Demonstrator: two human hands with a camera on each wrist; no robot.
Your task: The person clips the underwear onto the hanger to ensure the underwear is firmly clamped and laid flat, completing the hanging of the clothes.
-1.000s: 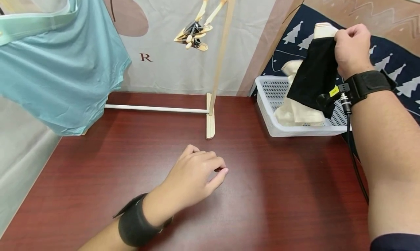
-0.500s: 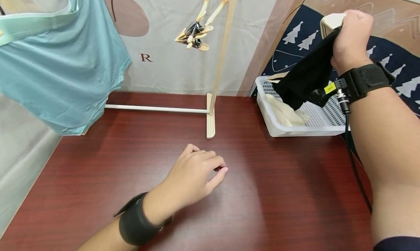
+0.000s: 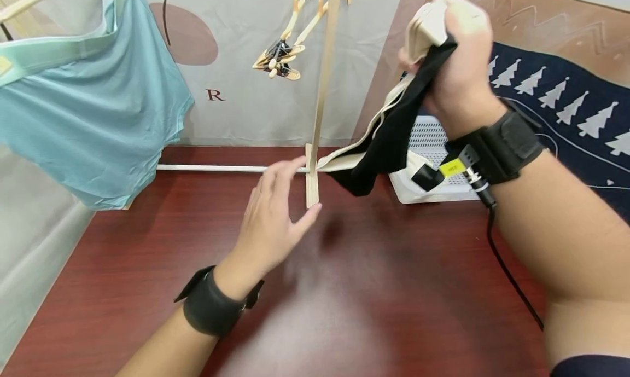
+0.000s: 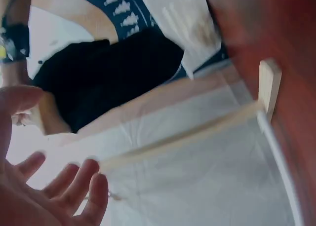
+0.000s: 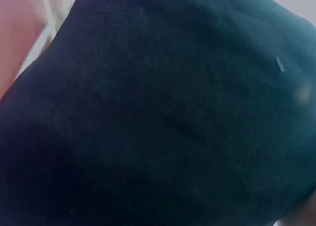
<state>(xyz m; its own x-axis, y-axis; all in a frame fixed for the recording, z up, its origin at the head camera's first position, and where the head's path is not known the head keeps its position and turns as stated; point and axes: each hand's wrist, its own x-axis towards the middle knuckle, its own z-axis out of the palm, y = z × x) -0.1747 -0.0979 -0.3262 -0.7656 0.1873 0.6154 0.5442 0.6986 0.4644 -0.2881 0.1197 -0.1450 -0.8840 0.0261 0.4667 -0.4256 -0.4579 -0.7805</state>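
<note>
High on the right in the head view, my right hand [image 3: 465,65] grips a folded black-and-cream garment [image 3: 398,128] by its cream band. The black part hangs down to the left, its tip beside the foot of the wooden post [image 3: 325,76]. Dark cloth [image 5: 158,112] fills nearly all of the right wrist view. My left hand [image 3: 270,213] is raised over the table in front of the post, fingers extended and thumb spread, holding nothing. In the left wrist view the black cloth [image 4: 113,78] appears beyond the left hand [image 4: 54,186].
A white perforated basket [image 3: 413,193], partly behind the right arm, has cream cloth [image 3: 418,161] in it. Light-blue shorts-like underwear [image 3: 98,120] hangs at left. Wooden clips [image 3: 280,59] dangle left of the post. A white rod [image 3: 211,168] runs low along the back.
My right hand has lifted the black-and-cream garment out of the basket and carried it left. My left hand has moved slightly forward, its fingers opening from a loose curl.
</note>
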